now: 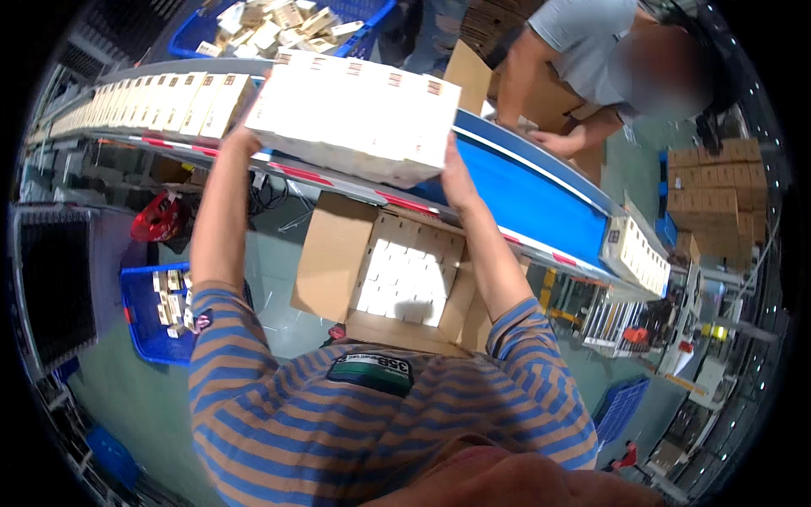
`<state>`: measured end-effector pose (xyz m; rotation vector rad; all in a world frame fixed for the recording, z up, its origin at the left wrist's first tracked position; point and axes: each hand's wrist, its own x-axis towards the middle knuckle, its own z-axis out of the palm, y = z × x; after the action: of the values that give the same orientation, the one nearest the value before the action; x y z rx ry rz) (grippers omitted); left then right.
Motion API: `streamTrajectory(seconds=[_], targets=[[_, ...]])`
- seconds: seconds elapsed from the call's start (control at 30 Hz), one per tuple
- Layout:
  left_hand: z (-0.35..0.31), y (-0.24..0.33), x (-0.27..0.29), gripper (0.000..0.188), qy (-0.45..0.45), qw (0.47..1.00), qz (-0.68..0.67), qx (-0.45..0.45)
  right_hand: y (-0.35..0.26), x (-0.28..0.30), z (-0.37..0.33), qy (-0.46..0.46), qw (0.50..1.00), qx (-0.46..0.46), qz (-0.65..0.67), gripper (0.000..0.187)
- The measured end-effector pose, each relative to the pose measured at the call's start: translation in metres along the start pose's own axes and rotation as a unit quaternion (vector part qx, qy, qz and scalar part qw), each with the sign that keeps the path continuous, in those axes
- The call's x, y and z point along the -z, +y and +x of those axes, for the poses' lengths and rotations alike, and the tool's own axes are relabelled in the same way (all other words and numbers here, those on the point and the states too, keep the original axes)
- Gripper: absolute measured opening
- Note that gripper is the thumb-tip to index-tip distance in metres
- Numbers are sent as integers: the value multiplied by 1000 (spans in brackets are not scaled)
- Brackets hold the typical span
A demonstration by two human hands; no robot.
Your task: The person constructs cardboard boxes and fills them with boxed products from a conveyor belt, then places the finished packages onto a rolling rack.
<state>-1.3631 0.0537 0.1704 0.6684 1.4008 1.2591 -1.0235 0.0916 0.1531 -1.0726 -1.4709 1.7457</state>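
Observation:
Between my two hands I hold a block of white small cartons [355,110], pressed together side by side, over the conveyor. My left hand [242,142] grips the block's left end, its fingers partly hidden behind it. At the right end my right hand [457,177] presses inward, fingers along the side. Under the block runs the blue conveyor belt [532,198]. Directly below, in front of my body, stands an open cardboard box [334,253] with its flaps out. White small cartons [410,270] are packed in rows inside it.
More upright cartons [169,101] line the belt's left end, and another row [635,258] stands at its right end. A blue basket [182,46] of loose cartons is beyond the belt; another [139,325] sits lower left. A co-worker [583,68] reaches into a cardboard box across the belt.

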Motion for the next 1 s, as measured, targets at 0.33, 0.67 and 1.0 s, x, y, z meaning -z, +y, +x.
streamTrajectory(seconds=[0.33,0.67,1.0], targets=[[-138,-17,-120,90,-380,874,-296,62,-34,120,-183,6,999,30,40,66],[-188,-124,-126,33,-175,735,655,2,35,69,-234,-2,878,-123,-462,35],[-162,-150,-167,63,-390,710,582,-69,99,28,-178,-239,817,-160,-500,65]])
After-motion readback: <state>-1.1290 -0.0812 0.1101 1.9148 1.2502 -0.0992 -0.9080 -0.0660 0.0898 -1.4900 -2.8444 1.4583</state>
